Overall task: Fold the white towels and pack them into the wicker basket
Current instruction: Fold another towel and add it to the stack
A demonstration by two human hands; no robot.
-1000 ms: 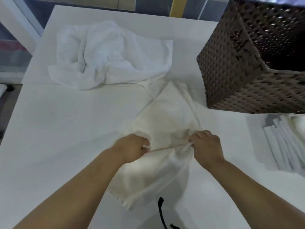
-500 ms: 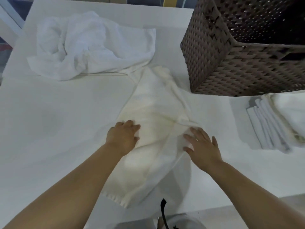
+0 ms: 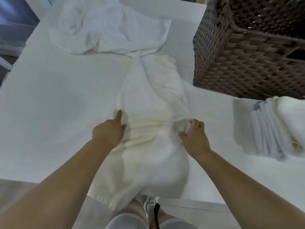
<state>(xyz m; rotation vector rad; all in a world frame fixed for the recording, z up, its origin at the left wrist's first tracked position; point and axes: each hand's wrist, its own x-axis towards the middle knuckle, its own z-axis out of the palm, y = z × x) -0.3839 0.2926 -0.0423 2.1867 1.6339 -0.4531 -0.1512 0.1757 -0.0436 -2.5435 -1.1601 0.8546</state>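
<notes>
A long white towel (image 3: 151, 103) lies lengthwise down the middle of the white table (image 3: 57, 100), running from the far half of the surface to the near edge, where its lower end hangs over the edge toward the floor. Its cloth is bunched into soft creases across the middle, just where both hands meet it.

The left hand (image 3: 109, 131) rests on the towel's left border, forefinger stretched forward along the cloth and the other fingers curled under; whether those fingers actually pinch the fabric cannot be told. The right hand (image 3: 194, 136) sits on the towel's right border with its fingers bent over a gathered ridge of cloth and the thumb out to the left, gripping that fold.

At the far edge of the table a second white towel (image 3: 109, 25) lies in a crumpled heap, spread wide, its near hem touching the far end of the long towel. The dark brown wicker basket (image 3: 247, 52) stands at the far right corner, just beside the long towel's right side, its open top partly cut off by the frame; what it holds inside is too dark to tell.

Near the right edge, in front of the basket, sits a stack of folded white towels (image 3: 277, 129), their layered edges facing left, apart from the right hand.

Below the near edge, the person's legs and a light shoe (image 3: 150, 204) show above a pale floor, with a black strap (image 3: 156, 214) hanging there.
</notes>
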